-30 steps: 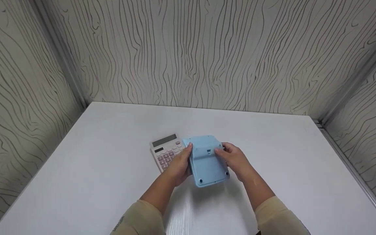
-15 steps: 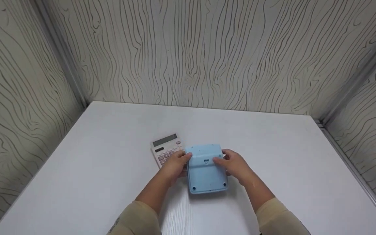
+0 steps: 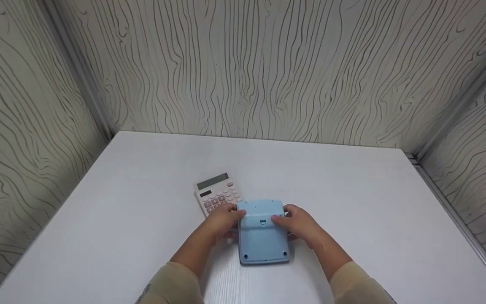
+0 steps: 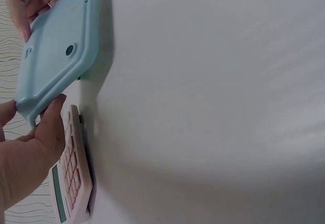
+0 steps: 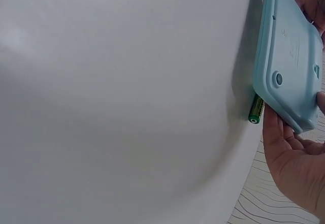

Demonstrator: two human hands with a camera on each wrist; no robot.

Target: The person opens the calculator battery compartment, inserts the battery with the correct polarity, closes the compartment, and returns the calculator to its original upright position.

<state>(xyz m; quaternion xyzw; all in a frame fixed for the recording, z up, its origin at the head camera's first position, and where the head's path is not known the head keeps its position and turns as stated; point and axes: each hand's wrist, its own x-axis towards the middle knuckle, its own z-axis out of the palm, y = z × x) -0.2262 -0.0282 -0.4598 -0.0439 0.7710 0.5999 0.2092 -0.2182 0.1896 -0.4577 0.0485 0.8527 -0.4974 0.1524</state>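
Note:
A light blue calculator (image 3: 264, 242), its back facing up, is held between both hands low over the table. My left hand (image 3: 222, 221) grips its left edge, thumb on the back and fingers underneath. On the opposite edge my right hand (image 3: 304, 223) holds it the same way, its thumb beside the small battery-cover latch (image 3: 263, 221). A green battery (image 5: 256, 109) pokes out from beneath the blue calculator in the right wrist view; most of it is hidden. The pink calculator (image 3: 213, 190) lies face up just left, partly covered by the left hand.
The white table (image 3: 373, 219) runs back to a wood-grain patterned wall (image 3: 243, 71). Similar panels stand on the left and right sides, with grey metal posts (image 3: 78, 71) at the corners.
Both hands have brought the blue calculator nearer to the person and lower, turning it from slanted to nearly straight. The pink calculator has stayed where it was.

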